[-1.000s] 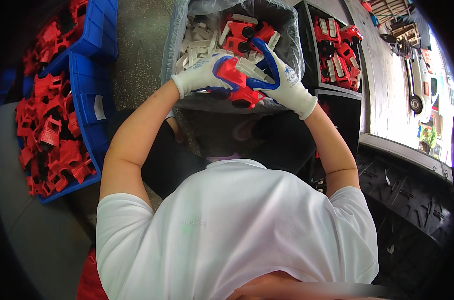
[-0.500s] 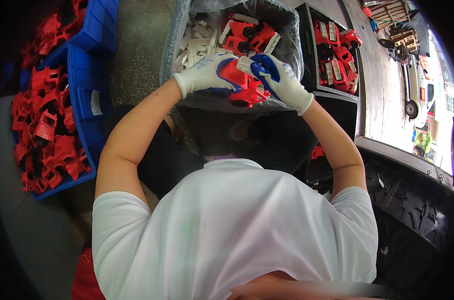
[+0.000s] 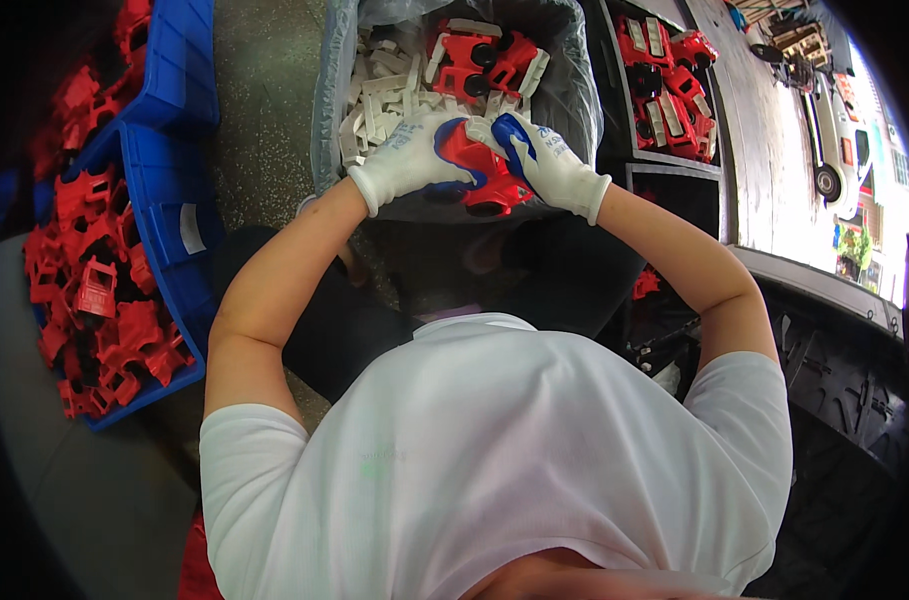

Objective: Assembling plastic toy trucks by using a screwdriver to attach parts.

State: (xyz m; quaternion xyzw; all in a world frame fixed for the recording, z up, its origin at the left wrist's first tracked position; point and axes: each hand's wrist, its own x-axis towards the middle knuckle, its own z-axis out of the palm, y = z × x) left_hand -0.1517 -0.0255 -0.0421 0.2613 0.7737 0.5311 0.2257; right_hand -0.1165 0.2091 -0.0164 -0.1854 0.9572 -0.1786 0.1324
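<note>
My left hand [image 3: 412,157], in a white glove with a blue palm, is closed around the left side of a red toy truck [image 3: 486,178] with black wheels. A pale plastic part [image 3: 482,131] sits against the far side of the truck. My right hand [image 3: 552,168], gloved alike, is closed with its blue thumb and fingers pressed on that part's right end. Both hands are over the near edge of a bin lined with clear plastic [image 3: 586,110]. In the bin lie loose pale parts [image 3: 379,98] and several red toy trucks [image 3: 462,65] with pale pieces on them.
At left stand blue crates [image 3: 164,200] heaped with red toy truck bodies [image 3: 96,290]. A black crate at right holds more red trucks with pale pieces [image 3: 664,120]. Black molded trays [image 3: 844,400] lie at lower right. Beyond them are pavement and a parked white van [image 3: 836,150].
My right fingers have closed in on the pale part, which now lies closer against the truck. The whole view has shifted slightly; my left hand keeps its grip.
</note>
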